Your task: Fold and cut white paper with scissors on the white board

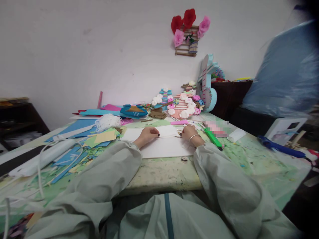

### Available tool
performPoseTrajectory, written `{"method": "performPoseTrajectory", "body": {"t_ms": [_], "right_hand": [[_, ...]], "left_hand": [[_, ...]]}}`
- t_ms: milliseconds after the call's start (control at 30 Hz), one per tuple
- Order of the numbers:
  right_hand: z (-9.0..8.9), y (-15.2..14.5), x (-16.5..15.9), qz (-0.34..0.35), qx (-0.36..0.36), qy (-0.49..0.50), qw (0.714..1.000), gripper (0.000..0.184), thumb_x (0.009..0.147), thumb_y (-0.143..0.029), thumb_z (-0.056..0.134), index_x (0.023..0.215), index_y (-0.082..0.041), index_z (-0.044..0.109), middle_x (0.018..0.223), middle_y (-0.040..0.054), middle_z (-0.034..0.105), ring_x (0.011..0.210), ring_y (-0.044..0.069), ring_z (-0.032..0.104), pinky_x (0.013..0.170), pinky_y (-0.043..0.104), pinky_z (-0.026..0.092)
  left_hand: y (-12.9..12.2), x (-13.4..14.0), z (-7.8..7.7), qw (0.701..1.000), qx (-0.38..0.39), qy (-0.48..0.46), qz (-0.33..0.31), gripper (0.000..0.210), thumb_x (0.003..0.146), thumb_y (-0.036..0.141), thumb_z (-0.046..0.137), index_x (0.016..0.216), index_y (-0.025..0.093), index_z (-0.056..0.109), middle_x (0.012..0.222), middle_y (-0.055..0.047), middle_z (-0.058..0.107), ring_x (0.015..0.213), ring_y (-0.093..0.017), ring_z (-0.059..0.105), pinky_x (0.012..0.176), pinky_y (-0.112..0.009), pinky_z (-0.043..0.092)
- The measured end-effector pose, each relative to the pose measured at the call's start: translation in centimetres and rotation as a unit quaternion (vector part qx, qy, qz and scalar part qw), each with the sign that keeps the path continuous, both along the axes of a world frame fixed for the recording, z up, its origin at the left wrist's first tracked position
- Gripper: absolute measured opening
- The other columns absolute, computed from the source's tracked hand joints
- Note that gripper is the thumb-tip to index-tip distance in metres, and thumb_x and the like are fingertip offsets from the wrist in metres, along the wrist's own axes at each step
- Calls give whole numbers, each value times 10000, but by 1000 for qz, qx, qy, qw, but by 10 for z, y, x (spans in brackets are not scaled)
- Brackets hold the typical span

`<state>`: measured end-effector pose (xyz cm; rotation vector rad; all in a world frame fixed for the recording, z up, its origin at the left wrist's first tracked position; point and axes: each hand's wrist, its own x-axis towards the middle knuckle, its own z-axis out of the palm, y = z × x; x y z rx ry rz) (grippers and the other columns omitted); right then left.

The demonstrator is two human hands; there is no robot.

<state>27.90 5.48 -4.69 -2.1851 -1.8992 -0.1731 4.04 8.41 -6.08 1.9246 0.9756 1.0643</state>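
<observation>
My left hand [147, 136] is closed in a pinch at the edge of a piece of white paper [168, 131]. Opposite it, my right hand [191, 135], with a bracelet on the wrist, pinches the other end of the same paper. A thin lifted edge runs between the fingertips. Beneath both hands a larger white sheet [166, 149] lies flat near the table's front edge. To the right of my right hand rests a green utility knife [212, 137]. A pink strip [179, 122] lies just behind the paper.
Left are paper scraps [96, 146], a bundle of white string [108, 122], a white tube-like roll [45, 157] and a looping white cord [40, 166]. Flower-covered craft models [181, 106] stand at the back by the wall. Right are a small white block [236, 135] and a blue-handled tool [281, 147].
</observation>
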Motion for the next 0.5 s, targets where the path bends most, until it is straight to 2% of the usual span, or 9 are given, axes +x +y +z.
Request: {"method": "performPoseTrajectory", "body": {"t_ms": [200,300,367,500], "right_hand": [[9,-5,13,-64,-10,0,998,386,776,-279,563,1120,-116,628,1136,197,585,1103,316,500,850,400,402],[13,-9,21,-112,-11,13,994,381,776,-299,563,1110,-133,637,1115,200,604,1096,327,513,826,410,415],[14,-11,24,-136,-9,12,991,364,771,-304,572,1088,-142,650,1096,203,614,1101,347,510,818,422,420],[13,-12,27,-111,-21,-7,994,370,717,-316,648,1035,-128,668,1090,211,607,1096,357,515,831,425,421]], "left_hand": [[-6,2,2,989,79,121,32,175,655,189,582,779,163,703,793,-41,685,702,-150,603,682,-259,470],[-9,4,1,973,155,169,19,227,678,157,537,805,184,724,963,-54,665,770,-151,595,714,-261,474],[-8,5,-1,966,182,182,11,236,688,153,533,819,191,726,996,-56,652,801,-154,592,735,-263,482],[-6,6,-5,968,181,176,1,228,704,169,548,850,194,722,1008,-62,625,829,-153,595,754,-258,500]]}}
